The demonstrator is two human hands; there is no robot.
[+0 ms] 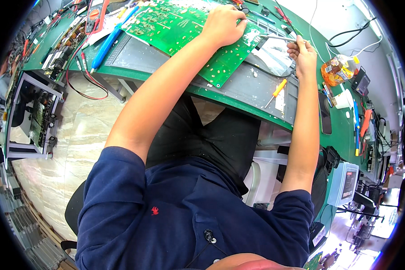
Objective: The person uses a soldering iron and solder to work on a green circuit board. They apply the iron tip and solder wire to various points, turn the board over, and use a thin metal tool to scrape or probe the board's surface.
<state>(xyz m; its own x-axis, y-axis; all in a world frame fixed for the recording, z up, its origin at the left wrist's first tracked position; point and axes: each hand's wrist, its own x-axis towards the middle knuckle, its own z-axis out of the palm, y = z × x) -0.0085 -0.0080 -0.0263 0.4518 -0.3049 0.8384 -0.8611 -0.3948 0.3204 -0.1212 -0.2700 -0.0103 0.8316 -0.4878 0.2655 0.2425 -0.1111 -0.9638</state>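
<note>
A large green circuit board (222, 67) lies tilted across a grey work mat (135, 56), one corner reaching toward the table's near edge. My left hand (224, 26) rests over its far part with the fingers curled; what they hold, if anything, is hidden. In my right hand (303, 56), thumb and fingers pinch a slim grey metal tool (279, 38), whose tip points left to the board's right edge. The tool's exact kind is unclear. Below that hand lie a clear plastic bag (274, 56) and a small screwdriver with an orange handle (279, 87).
Left of the board are a blue pen-shaped tool (107, 48) and a red multimeter (94, 15), with test leads hanging over the edge. At right stand an orange-filled plastic bottle (337, 71) and a white cup (344, 99), near a dark phone (325, 114).
</note>
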